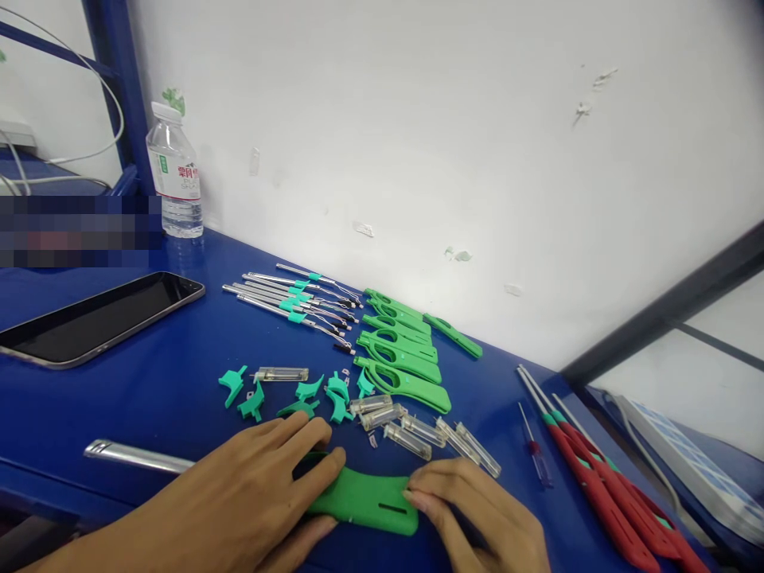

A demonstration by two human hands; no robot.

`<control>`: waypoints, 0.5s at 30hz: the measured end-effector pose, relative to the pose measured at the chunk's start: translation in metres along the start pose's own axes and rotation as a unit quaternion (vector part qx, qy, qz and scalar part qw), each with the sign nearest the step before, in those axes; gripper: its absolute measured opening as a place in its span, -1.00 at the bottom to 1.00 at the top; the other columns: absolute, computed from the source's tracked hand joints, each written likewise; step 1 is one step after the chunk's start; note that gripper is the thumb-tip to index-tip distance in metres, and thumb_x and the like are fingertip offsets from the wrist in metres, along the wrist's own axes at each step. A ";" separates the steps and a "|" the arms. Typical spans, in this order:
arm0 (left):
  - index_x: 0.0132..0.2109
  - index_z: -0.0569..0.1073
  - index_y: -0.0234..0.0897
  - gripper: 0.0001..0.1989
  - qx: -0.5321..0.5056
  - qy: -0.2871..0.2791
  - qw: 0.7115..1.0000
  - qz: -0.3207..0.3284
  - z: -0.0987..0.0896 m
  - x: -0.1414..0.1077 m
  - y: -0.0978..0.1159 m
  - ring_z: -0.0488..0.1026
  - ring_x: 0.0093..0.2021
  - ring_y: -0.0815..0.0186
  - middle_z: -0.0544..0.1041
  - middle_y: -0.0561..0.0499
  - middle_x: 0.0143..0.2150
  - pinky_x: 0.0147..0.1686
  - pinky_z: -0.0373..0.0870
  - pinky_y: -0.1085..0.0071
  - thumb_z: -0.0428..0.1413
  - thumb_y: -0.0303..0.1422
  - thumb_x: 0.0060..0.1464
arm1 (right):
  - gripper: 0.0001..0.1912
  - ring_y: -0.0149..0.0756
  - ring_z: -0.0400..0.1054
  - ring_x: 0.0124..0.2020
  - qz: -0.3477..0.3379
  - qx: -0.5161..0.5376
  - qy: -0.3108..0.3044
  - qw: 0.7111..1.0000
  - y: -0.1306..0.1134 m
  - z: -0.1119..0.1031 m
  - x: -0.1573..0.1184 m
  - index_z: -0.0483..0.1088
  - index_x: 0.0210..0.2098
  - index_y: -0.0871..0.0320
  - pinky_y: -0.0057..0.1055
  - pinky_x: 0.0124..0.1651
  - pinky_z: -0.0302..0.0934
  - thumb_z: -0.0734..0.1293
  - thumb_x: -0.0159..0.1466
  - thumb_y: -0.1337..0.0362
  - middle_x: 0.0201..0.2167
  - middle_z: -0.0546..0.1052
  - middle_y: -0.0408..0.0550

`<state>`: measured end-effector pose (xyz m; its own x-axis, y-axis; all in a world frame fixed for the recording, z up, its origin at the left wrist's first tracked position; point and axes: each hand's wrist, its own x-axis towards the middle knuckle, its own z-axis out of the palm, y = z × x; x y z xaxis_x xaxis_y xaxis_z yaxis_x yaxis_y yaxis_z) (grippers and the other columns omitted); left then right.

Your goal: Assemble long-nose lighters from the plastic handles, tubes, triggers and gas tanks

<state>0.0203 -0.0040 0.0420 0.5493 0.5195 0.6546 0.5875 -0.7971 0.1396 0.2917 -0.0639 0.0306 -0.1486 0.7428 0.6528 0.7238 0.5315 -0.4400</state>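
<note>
A green lighter (367, 500) with a long metal tube (138, 457) lies at the table's front, a dark slot in its handle. My left hand (268, 485) grips it near the middle, covering the trigger area. My right hand (477, 509) pinches the handle's right end between thumb and fingers. Just beyond my hands lie several turquoise triggers (251, 402) and several clear fuel tanks (407, 440). Farther back are several green handle shells (406, 382) in a row. Left of them sit several metal tubes (274, 306) with turquoise clips and wires.
A black phone (107, 314) and a water bottle (177, 175) stand on the left of the blue table (191, 350). At right lie a small screwdriver (537, 450) and several red lighters (609, 485). A white wall (418, 143) borders the back; a power strip (692, 454) is far right.
</note>
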 end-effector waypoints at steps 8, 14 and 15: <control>-0.07 0.67 0.07 -0.52 -0.021 0.037 0.999 -0.018 0.001 0.001 0.004 0.72 -0.08 0.42 0.78 0.29 -0.06 0.20 0.46 0.60 -0.06 0.08 0.62 | -0.84 -0.34 0.69 -0.28 -0.009 0.018 -0.014 1.000 0.001 0.000 -0.002 0.62 -0.12 -0.03 -0.52 -0.12 0.55 0.40 0.59 0.29 -0.24 0.75 -0.20; -0.08 0.67 0.07 -0.60 -0.017 0.018 0.999 -0.020 0.000 0.001 0.003 0.72 -0.10 0.42 0.78 0.32 -0.02 0.16 0.49 0.58 -0.01 0.01 0.61 | -0.87 -0.37 0.71 -0.24 -0.019 0.021 -0.026 0.999 0.001 0.000 -0.002 0.63 -0.10 -0.03 -0.56 -0.07 0.53 0.42 0.59 0.27 -0.22 0.76 -0.21; -0.08 0.67 0.07 -0.60 -0.021 0.020 0.999 -0.021 0.000 0.000 0.003 0.72 -0.11 0.42 0.78 0.32 -0.02 0.16 0.49 0.58 0.00 0.02 0.61 | -0.88 -0.38 0.71 -0.25 -0.021 0.019 -0.026 0.999 0.001 0.000 -0.003 0.63 -0.10 -0.03 -0.56 -0.07 0.53 0.43 0.58 0.28 -0.22 0.76 -0.21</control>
<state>0.0228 -0.0063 0.0425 0.5010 0.5401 0.6762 0.5834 -0.7879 0.1970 0.2927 -0.0651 0.0283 -0.2132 0.7392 0.6388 0.6905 0.5766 -0.4368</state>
